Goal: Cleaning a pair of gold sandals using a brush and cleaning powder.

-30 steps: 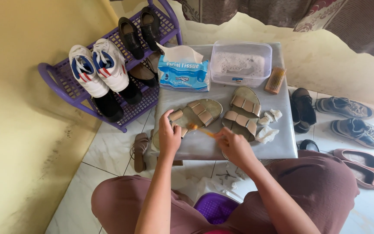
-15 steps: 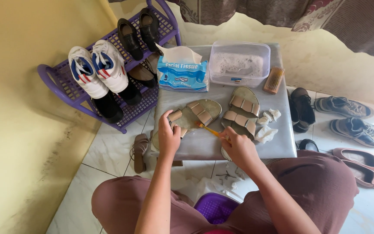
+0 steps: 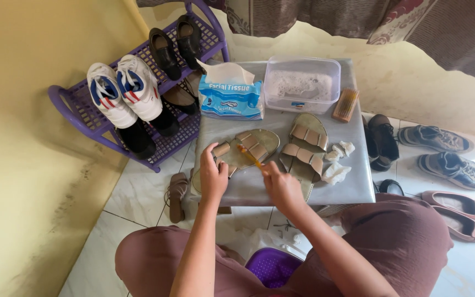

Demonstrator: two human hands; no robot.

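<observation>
While the left hand (image 3: 214,177) presses its grip down on the heel end of a tan strapped sandal (image 3: 243,148), fingers curled over the edge and pinching it steady, the right hand (image 3: 282,186) pinches a small orange-handled brush (image 3: 250,155), whose tip lies on the sandal's footbed beside the straps. Sandal lies flat on the grey surface (image 3: 353,181), toward its front left part, toe pointing right and away. Second sandal (image 3: 305,151) of the pair lies just right of it, not touching either hand. Crumpled white tissues (image 3: 337,162) sit against that second sandal's right side. At the far edge: blue tissue box (image 3: 232,98) with one sheet pulled up, clear plastic tub (image 3: 302,83) of sudsy water beside it, wooden scrub brush (image 3: 346,104) at the tub's right. Purple shoe rack (image 3: 78,107) stands left of the surface, holding white sneakers (image 3: 122,93) and black shoes (image 3: 174,44). Loose shoes lie on the tiled floor (image 3: 133,198) to the right. Purple stool (image 3: 273,267) shows between the person's knees.
</observation>
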